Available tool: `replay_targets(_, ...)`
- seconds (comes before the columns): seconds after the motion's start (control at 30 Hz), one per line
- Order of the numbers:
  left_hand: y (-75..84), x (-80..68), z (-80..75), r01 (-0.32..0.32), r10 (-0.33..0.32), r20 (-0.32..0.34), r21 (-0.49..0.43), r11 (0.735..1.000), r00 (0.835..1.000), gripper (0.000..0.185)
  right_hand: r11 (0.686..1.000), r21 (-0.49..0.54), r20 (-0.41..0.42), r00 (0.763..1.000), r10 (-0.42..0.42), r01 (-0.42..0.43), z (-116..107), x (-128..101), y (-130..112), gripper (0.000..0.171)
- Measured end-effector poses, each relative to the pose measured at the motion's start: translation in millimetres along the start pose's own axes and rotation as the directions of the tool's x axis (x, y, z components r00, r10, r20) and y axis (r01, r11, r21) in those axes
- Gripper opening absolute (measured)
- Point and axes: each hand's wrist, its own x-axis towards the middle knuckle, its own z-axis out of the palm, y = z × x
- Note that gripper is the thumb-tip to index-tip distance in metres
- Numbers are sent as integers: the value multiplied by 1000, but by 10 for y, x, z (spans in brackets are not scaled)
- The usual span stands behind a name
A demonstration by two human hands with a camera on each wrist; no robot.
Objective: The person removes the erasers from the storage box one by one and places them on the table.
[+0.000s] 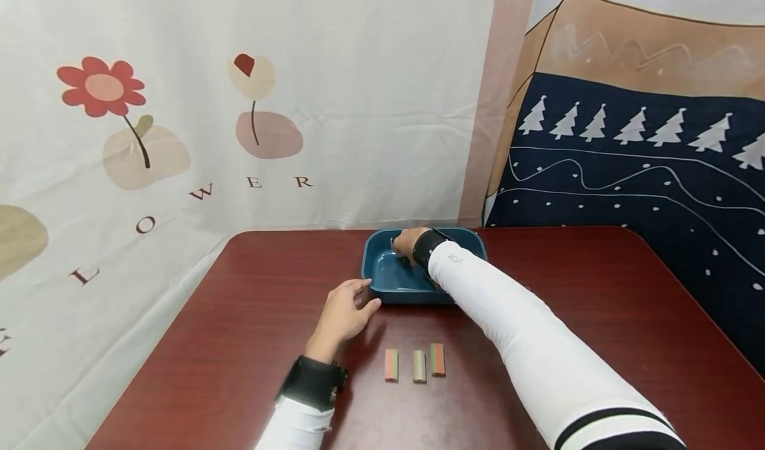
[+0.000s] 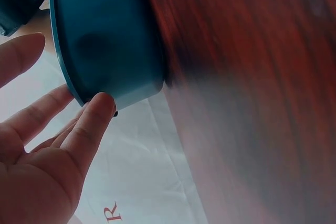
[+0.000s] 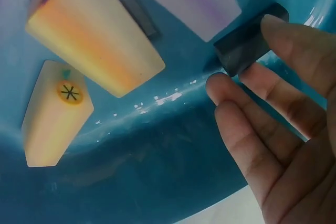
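Head view: left hand (image 1: 343,314) — grip relaxed — touches blue tray (image 1: 382,284); right hand (image 3: 278,129) pinches dark block (image 3: 247,45).

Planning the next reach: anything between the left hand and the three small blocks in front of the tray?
Nothing. In the head view only bare red-brown table lies between the left hand, whose fingertips touch the blue tray, and the three blocks.

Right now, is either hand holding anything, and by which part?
The right hand, inside the blue tray, pinches a dark block at one end between its fingertips. The left hand holds nothing; straight fingers touch the tray's outer wall.
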Motion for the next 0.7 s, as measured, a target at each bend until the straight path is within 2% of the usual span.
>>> replay_targets(0.13, -22, -4, 21, 0, 0, 14, -16, 1000, 1000, 47, 996, -78, 16, 999, -33, 34, 112, 126, 33, 38)
replay_targets(0.33, 11, -9, 27, 4, -3, 22, -30, 1000, 1000, 47, 968, -237, 56, 996, -73, 85, 258, 297, 66, 23)
replay_targets(0.7, -2, 3, -12, 5, -5, 12, -23, 1000, 1000, 47, 963, -259, 77, 995, -62, 80, 144, 306, 16, 31)
